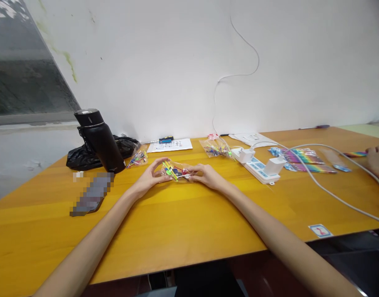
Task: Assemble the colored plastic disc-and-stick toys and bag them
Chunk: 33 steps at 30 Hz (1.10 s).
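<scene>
Between my two hands is a clear plastic bag with small colourful plastic parts inside, yellow, green, blue and red. My left hand grips its left end, thumb below and fingers above. At the bag's right end, the fingers of my right hand are pinched on the plastic. The bag is just over the wooden table; whether it touches the wood I cannot tell. Two similar bags lie farther back, one bag beyond my left hand and another bag beyond my right.
A black bottle stands at left beside a black plastic bag and a phone. A screwdriver lies on paper. Rightward are a power strip, white cables, rainbow-coloured packs and another person's hand.
</scene>
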Available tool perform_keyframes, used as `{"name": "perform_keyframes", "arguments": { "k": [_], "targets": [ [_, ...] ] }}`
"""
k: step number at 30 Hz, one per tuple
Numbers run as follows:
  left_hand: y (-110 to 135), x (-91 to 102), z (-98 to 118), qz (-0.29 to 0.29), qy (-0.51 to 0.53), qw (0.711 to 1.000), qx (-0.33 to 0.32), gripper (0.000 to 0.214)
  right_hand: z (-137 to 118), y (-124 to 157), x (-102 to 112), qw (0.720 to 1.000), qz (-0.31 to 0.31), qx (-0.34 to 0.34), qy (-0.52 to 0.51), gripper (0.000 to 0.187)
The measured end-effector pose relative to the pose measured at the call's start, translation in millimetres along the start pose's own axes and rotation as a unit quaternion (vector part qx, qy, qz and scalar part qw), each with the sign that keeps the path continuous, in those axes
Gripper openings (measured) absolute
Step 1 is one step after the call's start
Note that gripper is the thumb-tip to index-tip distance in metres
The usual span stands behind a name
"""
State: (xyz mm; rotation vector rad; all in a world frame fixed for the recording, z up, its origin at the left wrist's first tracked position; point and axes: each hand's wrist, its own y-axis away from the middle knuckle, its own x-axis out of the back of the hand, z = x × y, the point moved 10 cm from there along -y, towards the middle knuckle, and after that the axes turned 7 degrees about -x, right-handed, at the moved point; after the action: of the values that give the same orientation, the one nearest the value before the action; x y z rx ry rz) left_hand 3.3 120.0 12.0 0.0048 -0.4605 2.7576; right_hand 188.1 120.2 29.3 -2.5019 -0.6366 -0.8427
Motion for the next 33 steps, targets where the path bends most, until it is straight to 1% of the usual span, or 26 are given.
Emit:
{"name": "perform_keyframes", "arguments": {
  "k": [2,5,10,12,15,18,24,29,33],
  "targets": [
    [0,-2.2,1,-0.006,-0.002,1.0,0.002,0.073,1,0,-3,1.0,-0.005,0.005,0.011,0.034],
    [0,-2.6,3,-0.004,0.002,1.0,-0.008,0.073,4,-1,-2,1.0,0.013,0.008,0.024,0.034],
    [-1,5.1,5,0.04,0.016,0.999,-0.007,0.062,9,-2,1,1.0,0.021,-0.009,0.004,0.03],
    [-2,12.2,6,0.074,0.018,0.997,-0.005,0.055,9,-1,2,1.0,0.02,-0.014,-0.003,0.028],
    [-2,26.1,12,0.125,0.002,0.992,-0.02,0.046,8,0,5,0.999,0.019,-0.021,-0.014,0.027],
    [-3,38.6,18,0.154,-0.015,0.987,-0.039,0.04,11,1,7,0.999,0.012,-0.038,-0.023,0.026],
    [0,63.0,27,0.218,-0.034,0.973,-0.071,0.035,23,1,5,0.996,-0.019,-0.069,-0.046,0.016],
    [2,76.1,40,0.245,-0.006,0.964,-0.105,0.029,28,-1,4,0.996,-0.027,-0.075,-0.034,0.014],
    [7,90.9,45,0.288,0.03,0.951,-0.108,0.031,22,-1,6,0.998,-0.016,-0.064,-0.024,0.014]
  ]
}}
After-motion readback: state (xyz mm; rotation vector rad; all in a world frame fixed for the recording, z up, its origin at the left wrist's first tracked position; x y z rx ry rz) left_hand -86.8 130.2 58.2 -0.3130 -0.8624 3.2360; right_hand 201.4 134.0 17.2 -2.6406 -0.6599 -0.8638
